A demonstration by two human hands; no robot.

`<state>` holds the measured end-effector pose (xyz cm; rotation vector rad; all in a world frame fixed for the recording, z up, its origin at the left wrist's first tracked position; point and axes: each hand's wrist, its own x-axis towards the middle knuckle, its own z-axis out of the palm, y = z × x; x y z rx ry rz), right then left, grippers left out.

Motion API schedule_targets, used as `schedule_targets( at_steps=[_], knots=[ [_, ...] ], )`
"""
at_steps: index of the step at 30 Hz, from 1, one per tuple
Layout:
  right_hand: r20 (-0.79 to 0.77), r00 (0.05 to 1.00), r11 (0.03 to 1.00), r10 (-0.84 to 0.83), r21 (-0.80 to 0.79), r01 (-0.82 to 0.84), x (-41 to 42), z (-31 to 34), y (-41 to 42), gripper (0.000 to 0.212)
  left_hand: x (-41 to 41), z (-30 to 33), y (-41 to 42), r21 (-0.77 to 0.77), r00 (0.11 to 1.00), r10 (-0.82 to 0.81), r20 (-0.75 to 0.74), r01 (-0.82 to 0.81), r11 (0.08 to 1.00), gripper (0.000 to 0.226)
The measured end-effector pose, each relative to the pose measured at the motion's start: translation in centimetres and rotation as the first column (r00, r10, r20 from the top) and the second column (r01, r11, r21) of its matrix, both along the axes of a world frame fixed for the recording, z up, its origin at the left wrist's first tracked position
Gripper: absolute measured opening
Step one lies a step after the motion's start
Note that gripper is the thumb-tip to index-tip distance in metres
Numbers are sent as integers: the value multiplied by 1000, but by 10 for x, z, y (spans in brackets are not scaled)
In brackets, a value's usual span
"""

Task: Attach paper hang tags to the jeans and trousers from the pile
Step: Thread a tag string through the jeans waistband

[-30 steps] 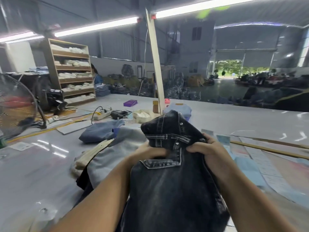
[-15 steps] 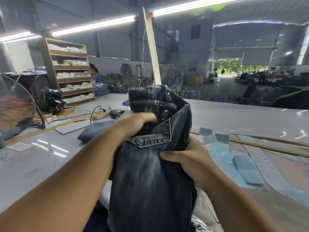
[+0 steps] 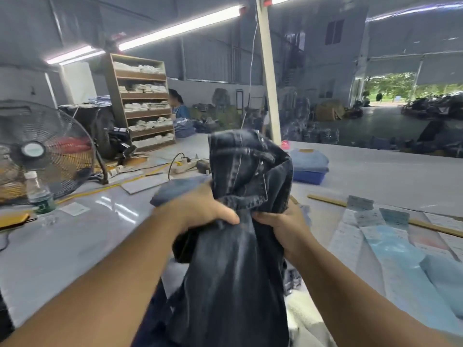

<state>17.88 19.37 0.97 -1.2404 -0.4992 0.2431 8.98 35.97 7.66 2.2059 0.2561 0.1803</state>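
Note:
A pair of dark washed jeans (image 3: pixel 238 271) is lifted off the table in front of me, its waistband bunched and folded over at the top. My left hand (image 3: pixel 200 209) grips the denim just below the waistband on the left side. My right hand (image 3: pixel 280 224) grips it on the right, fingers curled into the fabric. Paper hang tags (image 3: pixel 360 204) and long printed label strips (image 3: pixel 348 234) lie on the table to the right. More folded garments lie beneath the jeans, partly hidden.
A standing fan (image 3: pixel 42 151) and a water bottle (image 3: pixel 40 194) are at the left. A power strip (image 3: pixel 185 164) and cables lie mid-table. Folded blue jeans sit on a blue tray (image 3: pixel 309 176) behind. A wooden stick (image 3: pixel 328 200) lies at the right.
The jeans rose and were regripped: both hands now hold them together below the waistband. My view turned left, so the fan and bottle now show.

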Motion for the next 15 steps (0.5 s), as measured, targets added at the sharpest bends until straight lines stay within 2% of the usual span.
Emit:
schedule_targets(
  at_steps=[2, 4, 8, 9, 10, 12, 13, 15],
  knots=[
    [4, 1000, 998, -27, -53, 27, 10, -20, 4, 44, 13, -24, -3, -30, 999, 47, 14, -46, 998, 43],
    [35, 999, 998, -33, -46, 34, 18, -23, 7, 44, 19, -25, 4, -93, 998, 20, 66, -14, 996, 34],
    [153, 987, 994, 52, 90, -66, 31, -1, 15, 38, 23, -6, 32, -284, 973, -2, 230, 70, 956, 50],
    [204, 979, 999, 10, 37, -18, 33, -1, 16, 38, 26, -8, 36, -303, 976, 21, 216, 47, 952, 52],
    [260, 964, 993, -55, -84, 79, 34, -6, 17, 40, 29, -15, 37, -282, 984, 43, 170, 7, 959, 51],
    [351, 929, 883, -117, -392, 260, 31, -29, 15, 43, 38, -42, 29, -154, 991, 117, 61, -106, 982, 46],
    [358, 927, 809, -107, -512, 291, 27, -42, 13, 44, 41, -58, 23, -94, 984, 174, 30, -171, 981, 51],
    [322, 941, 727, -103, -622, 292, 28, -57, 4, 47, 46, -78, 17, -19, 966, 259, 18, -259, 966, 68]
  ],
)
